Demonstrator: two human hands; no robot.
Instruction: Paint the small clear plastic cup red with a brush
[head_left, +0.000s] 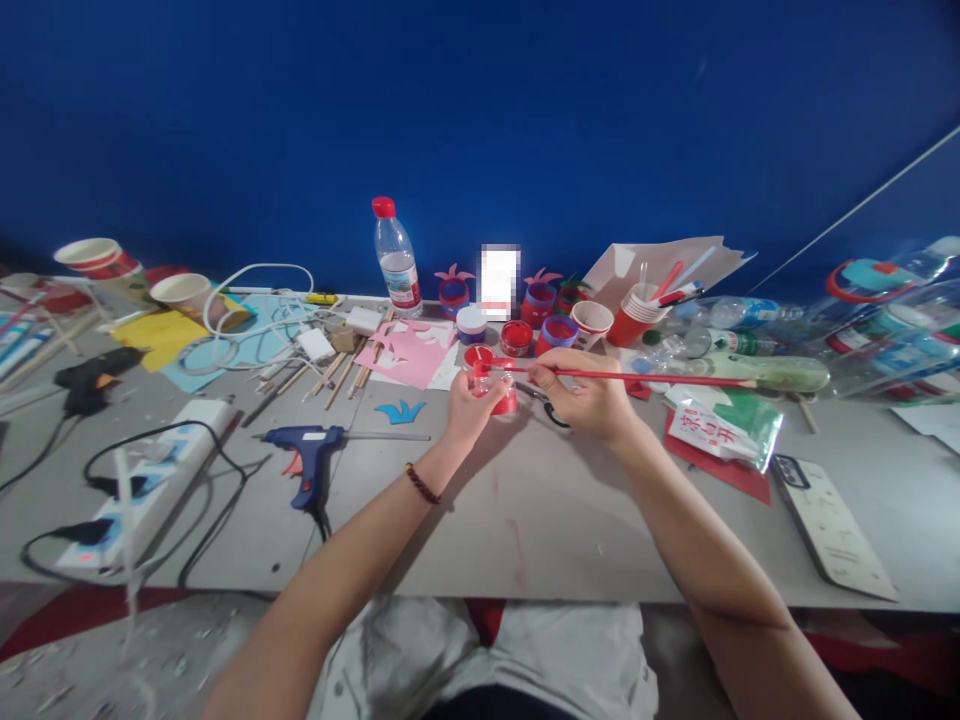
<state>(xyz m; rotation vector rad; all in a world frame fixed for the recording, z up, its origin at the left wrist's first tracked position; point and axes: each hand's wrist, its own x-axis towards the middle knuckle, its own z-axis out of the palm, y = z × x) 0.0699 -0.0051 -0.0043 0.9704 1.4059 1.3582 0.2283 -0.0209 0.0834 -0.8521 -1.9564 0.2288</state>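
Left hand (472,405): fingers closed around clear cup (504,402), red paint at its rim and base. Right hand (585,392): fingers clenched on red brush (660,378), handle pointing right, tip at cup's rim; can't tell if touching. Cup is mid-bench, held over the bench (465,545) in front of the open red paint jar (516,338). Scissors (553,412) lie by the right hand, partly hidden. Left side: blue glue gun (306,460), then power strip (161,475) with plugs in. Blue cutout (400,412) in front of pink paper (412,355). Upright water bottle (399,268) behind. Right side: phone (836,530) flat near front edge, green packet (727,425) on red paper (750,483).
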